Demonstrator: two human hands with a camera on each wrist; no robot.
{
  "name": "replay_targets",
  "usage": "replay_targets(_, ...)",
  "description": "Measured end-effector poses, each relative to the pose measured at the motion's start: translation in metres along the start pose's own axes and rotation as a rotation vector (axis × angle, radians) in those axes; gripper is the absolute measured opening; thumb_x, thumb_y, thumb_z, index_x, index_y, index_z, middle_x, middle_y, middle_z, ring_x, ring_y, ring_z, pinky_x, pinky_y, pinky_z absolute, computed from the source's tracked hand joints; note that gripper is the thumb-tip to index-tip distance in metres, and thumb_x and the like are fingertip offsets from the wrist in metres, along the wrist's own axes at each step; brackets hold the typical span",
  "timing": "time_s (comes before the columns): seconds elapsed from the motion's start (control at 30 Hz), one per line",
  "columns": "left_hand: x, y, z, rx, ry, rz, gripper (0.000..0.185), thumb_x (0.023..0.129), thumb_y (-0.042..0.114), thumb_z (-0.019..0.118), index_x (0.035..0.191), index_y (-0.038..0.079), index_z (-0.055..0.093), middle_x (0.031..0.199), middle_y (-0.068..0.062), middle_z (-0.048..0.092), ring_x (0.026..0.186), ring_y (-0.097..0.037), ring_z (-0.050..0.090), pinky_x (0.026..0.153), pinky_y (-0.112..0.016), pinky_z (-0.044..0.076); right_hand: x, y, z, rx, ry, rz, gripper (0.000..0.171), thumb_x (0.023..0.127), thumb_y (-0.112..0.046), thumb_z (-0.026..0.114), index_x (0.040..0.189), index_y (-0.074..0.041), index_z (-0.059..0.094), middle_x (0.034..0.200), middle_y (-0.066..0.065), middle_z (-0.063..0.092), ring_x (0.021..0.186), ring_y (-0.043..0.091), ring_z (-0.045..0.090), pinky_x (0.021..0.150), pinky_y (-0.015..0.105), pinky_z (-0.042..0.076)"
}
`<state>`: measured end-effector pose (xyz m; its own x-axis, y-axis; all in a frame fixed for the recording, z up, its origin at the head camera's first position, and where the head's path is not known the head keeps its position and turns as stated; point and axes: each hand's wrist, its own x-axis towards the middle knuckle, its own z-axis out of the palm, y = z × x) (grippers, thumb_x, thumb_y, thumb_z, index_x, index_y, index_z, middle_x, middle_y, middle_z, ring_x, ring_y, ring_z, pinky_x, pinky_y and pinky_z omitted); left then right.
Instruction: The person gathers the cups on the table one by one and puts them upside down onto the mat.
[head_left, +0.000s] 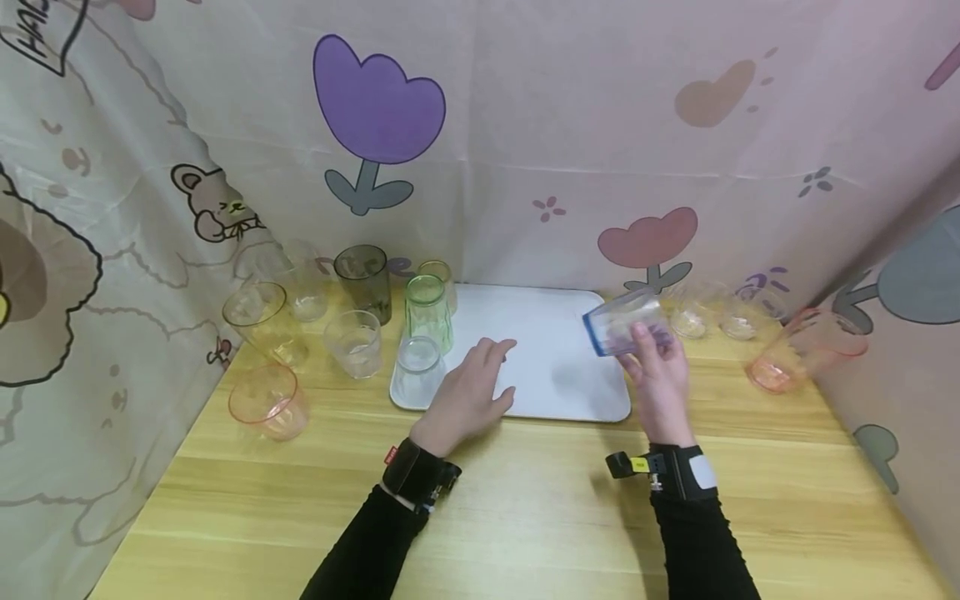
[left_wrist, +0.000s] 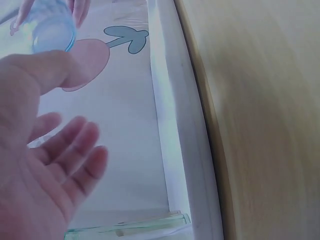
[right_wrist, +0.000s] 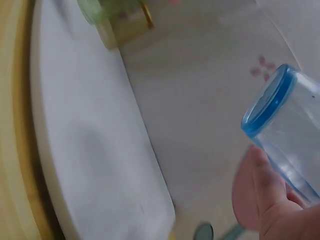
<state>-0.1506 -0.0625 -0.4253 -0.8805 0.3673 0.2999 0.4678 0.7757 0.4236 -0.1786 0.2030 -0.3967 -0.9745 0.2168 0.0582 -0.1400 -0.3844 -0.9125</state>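
Observation:
My right hand [head_left: 660, 387] grips a clear glass with a blue end [head_left: 626, 321], holding it tilted above the right part of the white tray [head_left: 536, 354]. In the right wrist view the blue-ended glass [right_wrist: 295, 125] leans with its blue end toward the upper left. My left hand [head_left: 468, 392] hovers over the tray's left half with fingers apart and nothing in them. Just left of it stand a small clear glass [head_left: 418, 367] and a green ribbed glass [head_left: 427, 312]. A yellowish glass [head_left: 441, 279] stands behind the green one, partly hidden.
Left of the tray stand a dark glass [head_left: 365, 283], a clear glass [head_left: 356, 346], a yellow glass [head_left: 262, 325], a pink glass [head_left: 270, 404] and a faint clear one [head_left: 306, 292]. To the right are clear glasses [head_left: 690, 317] and a tilted-looking pink glass [head_left: 795, 358]. A printed curtain [head_left: 525, 108] hangs behind.

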Motion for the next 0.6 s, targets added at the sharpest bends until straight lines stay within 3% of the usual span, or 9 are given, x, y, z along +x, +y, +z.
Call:
replay_targets(0.17,0.003,0.001,-0.001,-0.004,0.140,0.060,0.077,0.090,0.025,0.080,0.152,0.006,0.039,0.134,-0.011,0.052,0.114,-0.022,0.056,0.081,-0.028,0.057,-0.006,0.015,0.023,-0.076,-0.101,0.047,0.038,0.105,-0.024,0.063,0.137,-0.014,0.046,0.133,0.007,0.052,0.111,0.018,0.064,0.099,0.028,0.056)
replay_targets(0.3,0.004,0.001,-0.001,-0.024,0.229,0.108,0.091,0.084,0.029,0.087,0.153,0.002,0.035,0.143,-0.017,0.045,0.123,-0.027,0.054,0.093,-0.034,0.058,-0.013,0.027,0.039,-0.112,-0.161,0.086,0.045,0.106,-0.024,0.061,0.142,-0.008,0.040,0.134,0.008,0.051,0.110,0.017,0.066,0.098,0.029,0.057)
replay_targets(0.5,0.004,0.003,0.002,-0.085,0.300,0.147,0.104,0.077,0.029,0.093,0.155,0.001,0.030,0.149,-0.019,0.036,0.126,-0.029,0.052,0.100,-0.036,0.057,-0.023,0.043,0.054,-0.165,-0.248,0.123,0.054,0.107,-0.024,0.058,0.148,0.001,0.035,0.137,0.014,0.049,0.111,0.013,0.064,0.095,0.027,0.058)
replay_targets(0.6,0.004,0.003,0.003,-0.100,0.335,0.172,0.104,0.076,0.027,0.094,0.154,0.003,0.030,0.149,-0.018,0.035,0.123,-0.029,0.053,0.095,-0.036,0.059,-0.027,0.048,0.060,-0.176,-0.290,0.138,0.056,0.107,-0.027,0.057,0.149,0.002,0.034,0.141,0.017,0.047,0.114,0.014,0.063,0.095,0.028,0.058)
